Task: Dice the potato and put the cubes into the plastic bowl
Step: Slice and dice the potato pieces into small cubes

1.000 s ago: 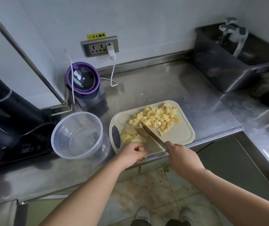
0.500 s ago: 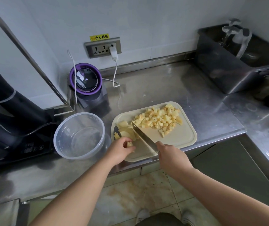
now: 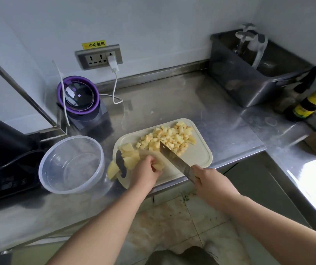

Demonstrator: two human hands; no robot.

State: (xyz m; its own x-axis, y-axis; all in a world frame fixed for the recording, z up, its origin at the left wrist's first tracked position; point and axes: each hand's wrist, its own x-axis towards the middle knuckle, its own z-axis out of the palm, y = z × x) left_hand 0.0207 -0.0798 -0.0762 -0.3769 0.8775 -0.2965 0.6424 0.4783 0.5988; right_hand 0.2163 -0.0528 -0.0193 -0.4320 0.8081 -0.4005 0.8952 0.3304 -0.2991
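On the steel counter (image 3: 172, 100): cream cutting board (image 3: 197, 153) lies at the near edge, its dark handle slot at the left end.
Diced potato: heap of pale yellow cubes (image 3: 170, 136) on the far half of the board, none in the bowl.
Uncut potato: several thick slices (image 3: 129, 152) stacked at the board's left end; one slice (image 3: 113, 170) hangs off the left edge beside the handle slot, just beside the bowl's wall.
Plastic bowl (image 3: 73, 137): clear, round, upright, left of the board and close to it.
Left hand (image 3: 145, 173): palm down over the near-left part of the board, fingers curled round a potato piece (image 3: 158, 166) and pinning it to the board.
Right hand (image 3: 208, 180): fist wrapped round the handle of a cleaver (image 3: 174, 157), at the board's near edge.
Cleaver blade: runs diagonally up and left from the hand, its far end at the near side of the cube heap, just right of the left hand's fingers. Cannot tell whether the edge touches the board.
Back left: blender with purple ring (image 3: 80, 96); white cable to a plug (image 3: 113, 63) in the wall socket (image 3: 98, 57), yellow warning sticker (image 3: 94, 44) above it.
Far left: black appliance (image 3: 4, 153) behind the bowl.
Back right: dark plastic bin (image 3: 249, 83); dark bottle with yellow label (image 3: 310, 104) to its right.
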